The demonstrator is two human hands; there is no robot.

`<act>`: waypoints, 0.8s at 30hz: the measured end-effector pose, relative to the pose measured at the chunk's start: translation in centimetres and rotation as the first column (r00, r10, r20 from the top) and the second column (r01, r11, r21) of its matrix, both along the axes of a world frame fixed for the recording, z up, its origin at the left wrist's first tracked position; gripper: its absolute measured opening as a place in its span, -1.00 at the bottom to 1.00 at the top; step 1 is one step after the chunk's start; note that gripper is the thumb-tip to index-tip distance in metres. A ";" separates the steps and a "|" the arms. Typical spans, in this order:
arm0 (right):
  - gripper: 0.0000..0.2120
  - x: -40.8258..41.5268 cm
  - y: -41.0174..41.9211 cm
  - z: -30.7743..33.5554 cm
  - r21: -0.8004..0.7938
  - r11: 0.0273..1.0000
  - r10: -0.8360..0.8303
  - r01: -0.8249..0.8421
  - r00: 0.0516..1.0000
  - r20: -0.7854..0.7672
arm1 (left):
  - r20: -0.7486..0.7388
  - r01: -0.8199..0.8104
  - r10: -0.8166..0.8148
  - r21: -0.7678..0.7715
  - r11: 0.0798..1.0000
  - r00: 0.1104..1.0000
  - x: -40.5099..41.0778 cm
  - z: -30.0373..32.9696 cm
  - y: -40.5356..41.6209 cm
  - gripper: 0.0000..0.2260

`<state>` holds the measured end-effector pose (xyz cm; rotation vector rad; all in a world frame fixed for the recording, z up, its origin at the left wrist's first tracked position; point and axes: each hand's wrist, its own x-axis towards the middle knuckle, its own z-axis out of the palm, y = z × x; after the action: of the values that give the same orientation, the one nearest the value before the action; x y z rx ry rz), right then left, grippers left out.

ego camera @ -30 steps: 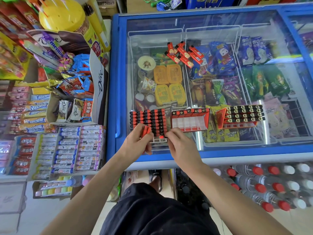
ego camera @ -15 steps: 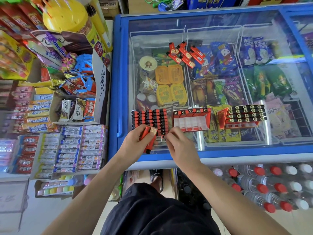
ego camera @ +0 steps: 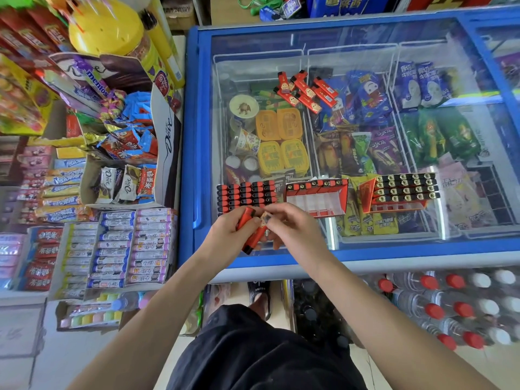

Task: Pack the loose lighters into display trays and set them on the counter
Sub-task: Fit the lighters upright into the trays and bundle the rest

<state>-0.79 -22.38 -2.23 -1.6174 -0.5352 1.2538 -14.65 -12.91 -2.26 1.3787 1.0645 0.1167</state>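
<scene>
Both hands meet just above the near edge of the freezer lid (ego camera: pixel 365 38), the glass surface that carries the trays. The left hand (ego camera: pixel 233 237) clenches around a small bundle of red lighters (ego camera: pixel 254 239), their ends sticking out below the palm. The right hand (ego camera: pixel 292 229) pinches 1 lighter from that bundle at its top end, fingers (ego camera: pixel 274 218) curled on it.

Directly beyond the hands sits the left tray (ego camera: pixel 244 197), already holding 5 columns of lighters and apparently close to full. The middle tray (ego camera: pixel 316 197) has only 1 row along its far edge, with its white slots bare. The right tray (ego camera: pixel 399 191) looks well filled. A loose pile of lighters (ego camera: pixel 305 90) lies far back on the glass.

To do this step well, the right hand should draw the single lighter clear while the left keeps a firm hold so the others do not slip out. Then turn the lighter so its black cap matches its neighbours, line it up with a free slot, and press it straight down until it seats. The glass is slick, so steadying the tray is wise.
</scene>
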 end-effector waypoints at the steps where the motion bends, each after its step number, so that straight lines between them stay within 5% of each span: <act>1: -0.79 0.2 0.0 -0.1 0.000 1.000 0.018 -0.018 1.000 0.018 | 0.001 0.006 -0.006 0.006 1.000 1.000 0.0 -0.1 0.0 -0.86; 12: -0.89 1.5 -0.5 -0.4 -0.062 0.976 -0.219 0.210 0.952 -0.213 | -0.012 0.050 -0.049 0.026 0.998 0.999 -0.5 0.0 0.3 -0.93; 17: -0.84 1.7 -1.1 0.0 -0.064 0.992 0.118 -0.113 0.990 0.082 | 0.019 -0.053 0.052 0.058 0.997 0.998 -0.5 0.1 0.5 -0.89; 24: -0.46 0.9 -0.8 0.2 -0.044 0.919 0.374 -0.392 0.828 0.419 | 0.010 0.022 -0.024 0.136 0.990 1.000 -0.3 0.4 0.7 -0.91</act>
<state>0.14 -23.18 -2.07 -1.8082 -1.2032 1.1602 -14.91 -12.26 -1.85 1.5109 1.0459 0.1831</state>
